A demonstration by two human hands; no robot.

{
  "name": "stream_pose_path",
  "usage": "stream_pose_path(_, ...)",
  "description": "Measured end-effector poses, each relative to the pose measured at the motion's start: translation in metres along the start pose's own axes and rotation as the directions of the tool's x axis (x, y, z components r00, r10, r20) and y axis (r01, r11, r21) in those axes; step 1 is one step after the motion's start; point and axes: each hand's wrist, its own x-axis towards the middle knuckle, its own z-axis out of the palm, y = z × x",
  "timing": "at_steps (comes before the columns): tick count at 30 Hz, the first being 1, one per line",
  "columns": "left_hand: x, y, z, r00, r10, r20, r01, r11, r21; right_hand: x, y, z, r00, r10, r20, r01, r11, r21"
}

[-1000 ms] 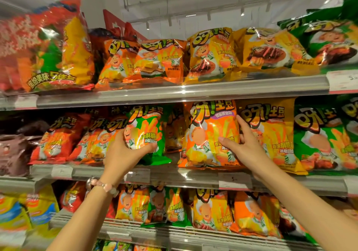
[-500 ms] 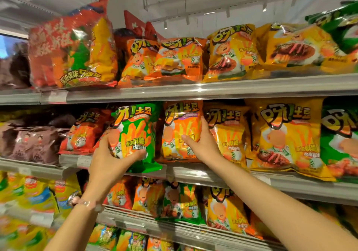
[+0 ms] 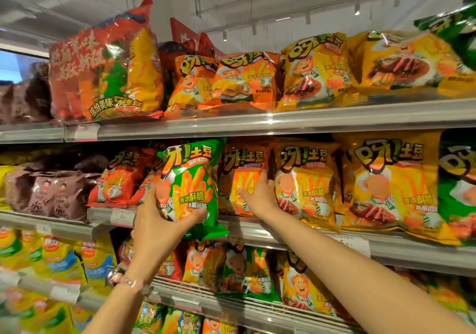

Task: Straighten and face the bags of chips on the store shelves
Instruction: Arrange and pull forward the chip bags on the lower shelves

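Both hands shifted left | left hand [image 3: 157, 224] clamped on green bag [image 3: 192, 186] — middle shelf [image 3: 283, 233] front edge | right hand [image 3: 258, 195] fingers spread — flat on orange bag [image 3: 240, 168]

The middle shelf [image 3: 296, 233] is the marker. On it, a bag [image 3: 192, 186] stands upright at its front edge, the left hand [image 3: 157, 226] around its lower part. Just right, the right hand [image 3: 260, 195] lies on the next bag [image 3: 244, 176]. Farther right stand two more bags [image 3: 306, 184]. Bagged rows fill the shelves above and below.
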Motion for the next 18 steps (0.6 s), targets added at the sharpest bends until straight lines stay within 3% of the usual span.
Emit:
stream_pose_path(3,-0.005,0.001,0.01,1.0,0.027,0.003,-0.027,1.0,-0.01,-0.003,-0.007,-0.009,1.0,-0.025,-0.014,0.025,1.0,0.0)
stream_pose_path(6,-0.009,0.002,0.021,1.0,0.031,-0.002,-0.031,0.999,-0.034,-0.02,-0.015,-0.018,0.987,-0.142,-0.075,0.154,0.969,0.194)
stream_pose_path(9,-0.013,0.006,0.033,0.998,0.06,0.019,-0.059,0.995,-0.082,-0.042,-0.02,-0.024,0.979,-0.169,0.114,0.098,0.881,0.464)
stream_pose_path(12,-0.021,0.012,0.047,0.994,0.11,0.023,-0.108,0.992,-0.069,-0.054,-0.018,-0.032,0.96,-0.146,0.24,0.005,0.864,0.503)
stream_pose_path(18,-0.042,0.027,0.071,0.975,0.22,0.012,-0.22,0.975,-0.018,-0.063,-0.003,-0.045,0.981,-0.118,0.157,0.025,0.867,0.497)
